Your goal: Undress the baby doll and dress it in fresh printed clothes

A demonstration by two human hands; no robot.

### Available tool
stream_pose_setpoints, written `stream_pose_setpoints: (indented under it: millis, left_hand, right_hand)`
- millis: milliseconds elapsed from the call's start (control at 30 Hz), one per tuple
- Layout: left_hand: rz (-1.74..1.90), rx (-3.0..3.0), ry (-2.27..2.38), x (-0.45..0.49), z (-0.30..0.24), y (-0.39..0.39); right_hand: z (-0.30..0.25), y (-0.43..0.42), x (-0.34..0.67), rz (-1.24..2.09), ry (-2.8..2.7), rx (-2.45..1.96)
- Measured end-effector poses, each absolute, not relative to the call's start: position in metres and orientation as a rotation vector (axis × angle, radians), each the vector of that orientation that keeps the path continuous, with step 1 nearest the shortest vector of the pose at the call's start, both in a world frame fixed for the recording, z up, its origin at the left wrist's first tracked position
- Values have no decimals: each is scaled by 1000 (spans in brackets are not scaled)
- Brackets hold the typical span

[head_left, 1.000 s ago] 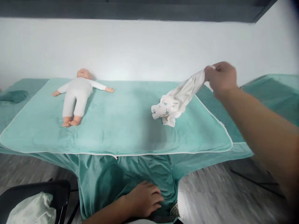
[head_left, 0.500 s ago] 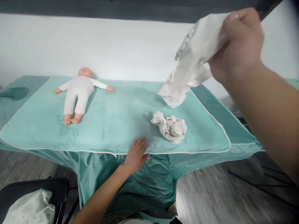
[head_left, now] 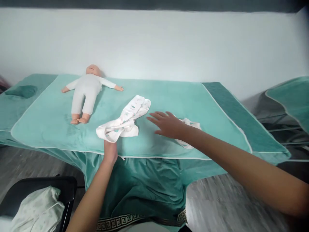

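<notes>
A white baby garment (head_left: 123, 121) with small green prints stretches across the mat. My left hand (head_left: 111, 150) grips its near left end, and the cloth covers most of the fingers. Just right of the garment, my right hand (head_left: 166, 125) is open over the mat with its fingers spread, holding nothing. Partly hidden behind my right hand and forearm lies a second printed white cloth (head_left: 187, 143), crumpled. A baby doll (head_left: 85, 88) in a white bodysuit lies on its back at the left, arms outstretched.
A light green mat (head_left: 159, 93) with white piping lies over a table draped in darker green cloth (head_left: 231, 106). A white wall (head_left: 154, 45) stands behind it. At the lower left, a black chair (head_left: 70, 187) bears a pale printed cloth (head_left: 38, 209).
The white garment has come down from my raised right hand toward the left and onto the mat. My right hand has let go and lowered; my left hand has moved left to the garment.
</notes>
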State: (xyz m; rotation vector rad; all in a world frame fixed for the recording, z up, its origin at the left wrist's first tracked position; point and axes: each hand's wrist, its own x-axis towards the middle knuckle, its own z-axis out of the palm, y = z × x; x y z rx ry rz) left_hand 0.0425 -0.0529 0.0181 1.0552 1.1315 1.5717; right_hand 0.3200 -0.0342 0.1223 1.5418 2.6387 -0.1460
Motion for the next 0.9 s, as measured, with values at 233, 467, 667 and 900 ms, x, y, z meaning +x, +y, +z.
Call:
stream_pose_setpoints:
  millis: [233,467,667,900]
  left_hand:
    - [1581,743,1101,-3,7,-52]
    - [1508,603,975,-15,34,-38]
    - [1638,874,665,2,105,-54]
    - [1382,1967,790,47,127,-60]
  right_hand:
    - [52,-48,441,-343,2127,1959]
    - [82,-29,458,-271,2314,2229]
    - [87,-12,442,-286,2005,2120]
    - [169,-39,322,-1240,2851,1969]
